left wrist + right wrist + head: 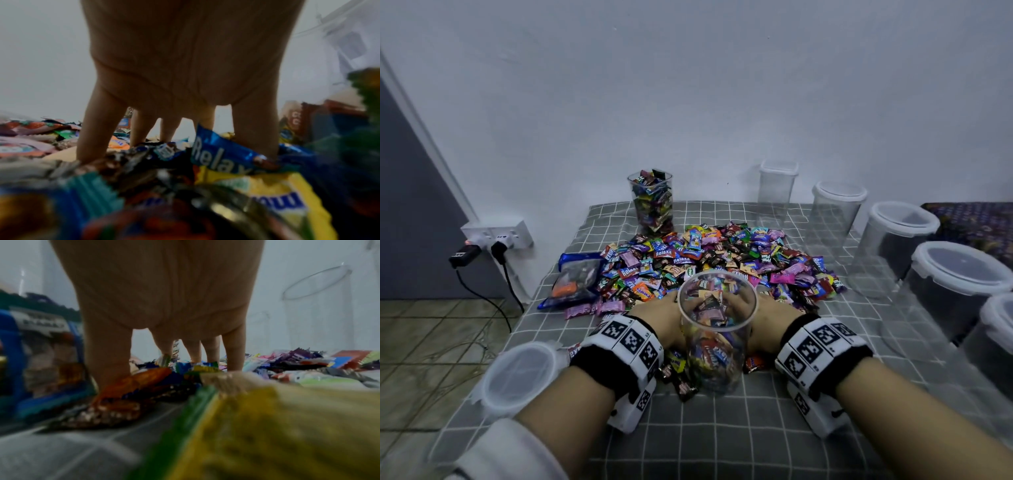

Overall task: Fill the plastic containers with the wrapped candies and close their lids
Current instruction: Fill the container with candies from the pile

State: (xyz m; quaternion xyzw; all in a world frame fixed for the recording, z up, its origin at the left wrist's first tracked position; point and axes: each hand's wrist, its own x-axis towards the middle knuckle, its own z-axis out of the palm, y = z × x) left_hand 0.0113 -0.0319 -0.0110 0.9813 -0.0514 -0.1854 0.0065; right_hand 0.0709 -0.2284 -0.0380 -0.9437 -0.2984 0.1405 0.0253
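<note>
Plastic container (717, 329) stands between both hands, whose spread fingers (94, 126) press into candies (709, 253), gripping nothing.

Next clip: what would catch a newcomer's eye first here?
The bright heap of wrapped candies spread across the middle of the checked cloth. In front of it stands an open, part-filled clear container, with the left hand and right hand reaching into the heap on either side. Empty lidded containers line the right edge.
</note>
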